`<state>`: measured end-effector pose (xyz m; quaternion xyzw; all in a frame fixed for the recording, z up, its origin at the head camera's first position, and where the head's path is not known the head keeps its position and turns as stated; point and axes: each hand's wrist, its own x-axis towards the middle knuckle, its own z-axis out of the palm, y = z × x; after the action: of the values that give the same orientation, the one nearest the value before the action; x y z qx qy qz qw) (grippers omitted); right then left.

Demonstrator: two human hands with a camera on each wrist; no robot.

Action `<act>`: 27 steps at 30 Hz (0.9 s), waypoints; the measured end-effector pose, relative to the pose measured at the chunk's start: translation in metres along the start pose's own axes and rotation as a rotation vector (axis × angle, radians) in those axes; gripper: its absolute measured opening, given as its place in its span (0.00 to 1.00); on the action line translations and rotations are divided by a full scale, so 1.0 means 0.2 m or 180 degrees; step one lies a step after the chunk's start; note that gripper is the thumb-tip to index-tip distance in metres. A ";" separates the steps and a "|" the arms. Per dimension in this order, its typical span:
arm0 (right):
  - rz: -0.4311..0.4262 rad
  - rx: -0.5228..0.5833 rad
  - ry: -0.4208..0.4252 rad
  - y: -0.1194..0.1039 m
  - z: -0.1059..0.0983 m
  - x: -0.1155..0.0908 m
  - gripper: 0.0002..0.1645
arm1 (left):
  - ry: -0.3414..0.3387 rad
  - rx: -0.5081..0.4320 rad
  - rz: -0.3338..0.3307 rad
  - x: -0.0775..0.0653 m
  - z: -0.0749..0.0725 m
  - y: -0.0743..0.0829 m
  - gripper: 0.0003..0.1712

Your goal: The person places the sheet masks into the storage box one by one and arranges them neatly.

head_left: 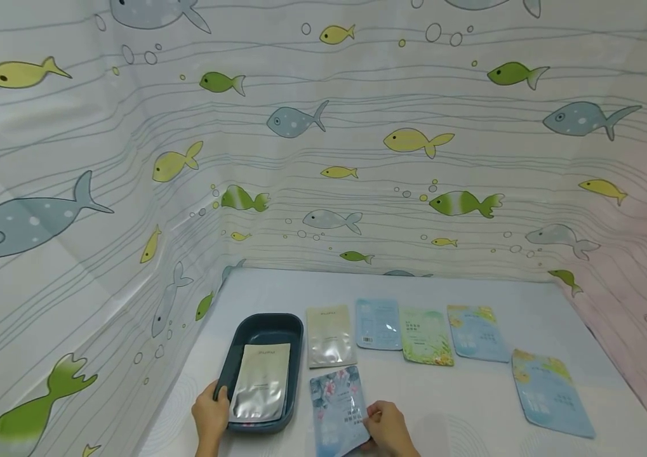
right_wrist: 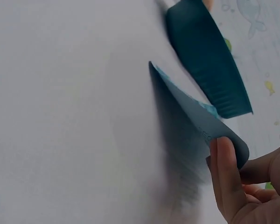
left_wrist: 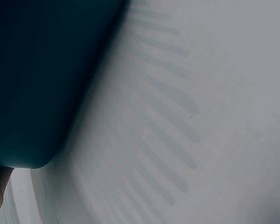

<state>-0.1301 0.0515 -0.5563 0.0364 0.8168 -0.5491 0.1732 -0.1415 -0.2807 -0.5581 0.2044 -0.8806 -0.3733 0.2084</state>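
My left hand (head_left: 211,414) grips the near-left rim of a dark teal tray (head_left: 232,362), thumb over the edge. A silvery cream packet (head_left: 260,384) lies in that tray on top of another one, of which only a thin edge shows. Between thumb and fingers, my right hand (head_left: 388,426) pinches the right edge of a blue packet with pink flowers (head_left: 337,406). In the right wrist view this floral packet (right_wrist: 200,119) is tilted, its held edge raised off the white table. The left wrist view shows mostly the tray's outer wall (left_wrist: 42,84).
Behind the floral packet lies another cream packet (head_left: 331,336). To its right are a blue packet (head_left: 378,325), a green one (head_left: 426,336) and a blue-and-yellow one (head_left: 477,333). A similar blue-and-yellow packet (head_left: 552,393) lies far right. A fish-print curtain (head_left: 357,146) surrounds the table.
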 end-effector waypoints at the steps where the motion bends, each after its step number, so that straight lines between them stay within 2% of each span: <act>1: 0.0018 0.0046 -0.0018 -0.01 -0.01 0.00 0.04 | 0.0000 0.0005 -0.0004 0.00 0.00 0.00 0.14; 6: -0.0059 0.0187 0.0048 -0.06 -0.05 0.00 0.13 | -0.0013 0.0014 0.0009 0.00 0.00 0.01 0.14; 16: -0.0261 0.0639 0.0099 -0.18 -0.10 0.01 0.15 | 0.0018 0.0013 0.0015 0.01 0.00 0.01 0.13; 27: -0.0480 0.0812 -0.0084 -0.30 -0.02 0.04 0.15 | -0.0060 0.0035 -0.0041 0.01 0.01 -0.01 0.15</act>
<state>-0.1536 0.0303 -0.5042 -0.0105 0.7385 -0.6603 0.1362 -0.1433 -0.2819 -0.5608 0.2077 -0.8832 -0.3717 0.1965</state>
